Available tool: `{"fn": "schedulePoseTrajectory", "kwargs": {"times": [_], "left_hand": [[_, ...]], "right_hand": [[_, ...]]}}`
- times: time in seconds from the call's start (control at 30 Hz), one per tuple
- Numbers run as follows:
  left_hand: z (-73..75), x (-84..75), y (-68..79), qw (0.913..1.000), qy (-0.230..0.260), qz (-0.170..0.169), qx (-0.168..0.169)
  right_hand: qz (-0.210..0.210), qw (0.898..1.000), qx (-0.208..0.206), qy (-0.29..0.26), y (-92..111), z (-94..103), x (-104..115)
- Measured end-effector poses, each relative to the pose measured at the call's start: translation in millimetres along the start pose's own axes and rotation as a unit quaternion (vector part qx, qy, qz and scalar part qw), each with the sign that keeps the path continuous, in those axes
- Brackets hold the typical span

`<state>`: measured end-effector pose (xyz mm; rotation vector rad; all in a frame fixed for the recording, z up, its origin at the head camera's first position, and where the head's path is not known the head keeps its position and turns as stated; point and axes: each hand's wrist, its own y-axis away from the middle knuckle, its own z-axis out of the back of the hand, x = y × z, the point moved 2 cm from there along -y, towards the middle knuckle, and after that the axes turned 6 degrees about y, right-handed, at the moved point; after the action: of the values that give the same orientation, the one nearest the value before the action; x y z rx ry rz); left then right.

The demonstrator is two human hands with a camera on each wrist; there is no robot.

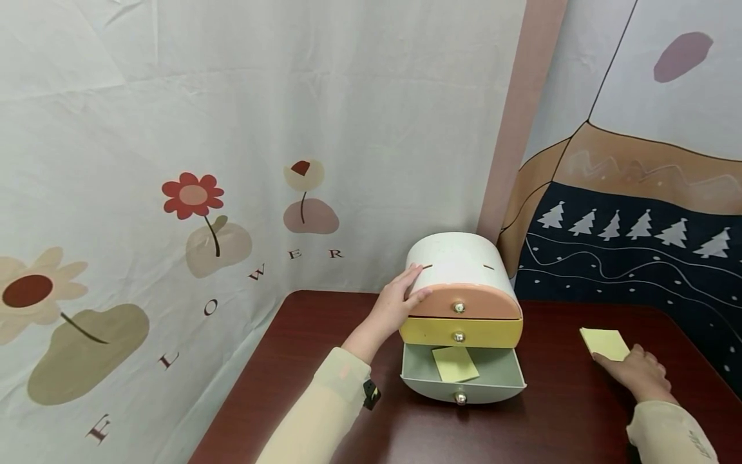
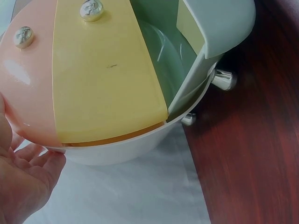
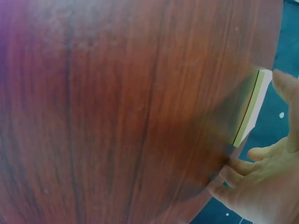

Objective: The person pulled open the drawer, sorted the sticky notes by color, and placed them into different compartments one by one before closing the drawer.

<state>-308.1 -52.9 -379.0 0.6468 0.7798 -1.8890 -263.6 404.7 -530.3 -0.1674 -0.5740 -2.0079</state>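
A small rounded drawer cabinet [image 1: 458,261] with a white shell stands on the table. Its orange drawer [image 1: 493,303] and yellow drawer [image 1: 429,332] are closed, while the green bottom drawer [image 1: 504,364] is pulled out. Inside that drawer lies a yellow sticky note pad [image 1: 455,364]. My left hand [image 1: 392,306] rests against the cabinet's upper left side, fingertips at the shell's edge in the left wrist view. At the right, my right hand [image 1: 640,372] is beside another yellow sticky note pad [image 1: 605,343], with the thumb at its edge and the other fingers spread.
The dark red-brown table [image 1: 556,419] carries the cabinet near its back edge. Behind it hangs a pale curtain [image 1: 371,129] printed with flowers and letters, and a dark cloth [image 1: 626,270] with white trees is at the right. A round knob [image 1: 460,398] projects from the green drawer.
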Motion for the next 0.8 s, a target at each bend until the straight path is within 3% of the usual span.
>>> {"fn": "schedulePoseTrajectory", "kwargs": {"times": [0.8], "left_hand": [[0.5,-1.9,0.2,1.0,0.003,-0.002,-0.002]], "right_hand": [[-0.006,0.999,-0.037,0.021,-0.3,-2.0,8.3]]}}
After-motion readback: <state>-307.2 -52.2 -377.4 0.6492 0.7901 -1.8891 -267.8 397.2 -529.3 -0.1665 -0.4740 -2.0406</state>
